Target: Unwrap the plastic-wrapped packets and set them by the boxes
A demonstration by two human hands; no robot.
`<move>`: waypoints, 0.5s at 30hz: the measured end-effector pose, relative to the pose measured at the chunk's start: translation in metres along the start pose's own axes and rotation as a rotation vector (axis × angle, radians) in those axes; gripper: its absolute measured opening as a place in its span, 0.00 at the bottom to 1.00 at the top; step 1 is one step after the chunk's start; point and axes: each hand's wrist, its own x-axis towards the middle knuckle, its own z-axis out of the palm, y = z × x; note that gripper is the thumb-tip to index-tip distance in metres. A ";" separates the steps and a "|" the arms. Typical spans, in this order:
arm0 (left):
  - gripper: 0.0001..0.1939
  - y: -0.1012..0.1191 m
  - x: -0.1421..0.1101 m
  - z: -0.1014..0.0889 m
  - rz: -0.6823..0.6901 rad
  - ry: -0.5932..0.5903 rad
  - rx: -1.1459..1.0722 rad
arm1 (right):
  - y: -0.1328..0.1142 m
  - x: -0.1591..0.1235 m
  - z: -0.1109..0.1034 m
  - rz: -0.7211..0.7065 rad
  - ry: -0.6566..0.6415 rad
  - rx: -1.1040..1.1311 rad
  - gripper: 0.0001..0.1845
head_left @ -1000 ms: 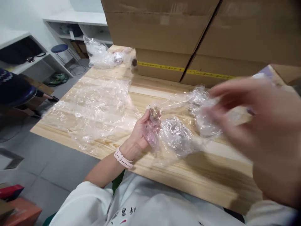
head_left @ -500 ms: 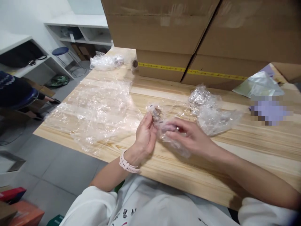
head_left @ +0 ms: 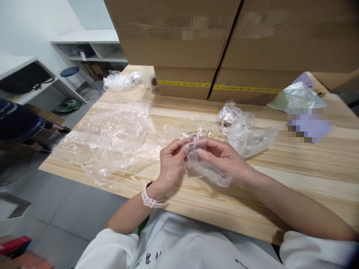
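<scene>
Both my hands meet over the wooden table [head_left: 308,175]. My left hand [head_left: 171,164] and my right hand [head_left: 221,157] pinch a small clear plastic bag [head_left: 196,158] between their fingertips; something small and dark shows inside it near the top. The bag's loose end trails down under my right hand. A pale pink watch band sits on my left wrist. Just right of my hands lie crumpled clear bags [head_left: 244,130] holding small items.
A large sheet of clear plastic [head_left: 112,134] covers the table's left part. Stacked cardboard boxes [head_left: 224,45] stand along the back. More bagged items [head_left: 123,79] lie far left. A silvery pouch [head_left: 297,98] rests at right. Someone's dark sleeve [head_left: 17,117] shows at left.
My right hand came down from close to the camera to the small bag and now pinches it together with my left hand. The view shifted slightly.
</scene>
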 end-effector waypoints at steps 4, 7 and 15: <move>0.10 0.002 -0.001 0.007 0.152 0.056 0.008 | 0.002 -0.016 0.006 -0.169 0.161 -0.139 0.08; 0.12 0.024 -0.003 0.012 0.153 0.111 -0.155 | -0.007 -0.025 0.001 -0.088 0.301 0.045 0.09; 0.16 0.093 -0.038 -0.012 -0.137 0.069 -0.326 | -0.050 -0.041 -0.105 -0.215 0.885 0.341 0.08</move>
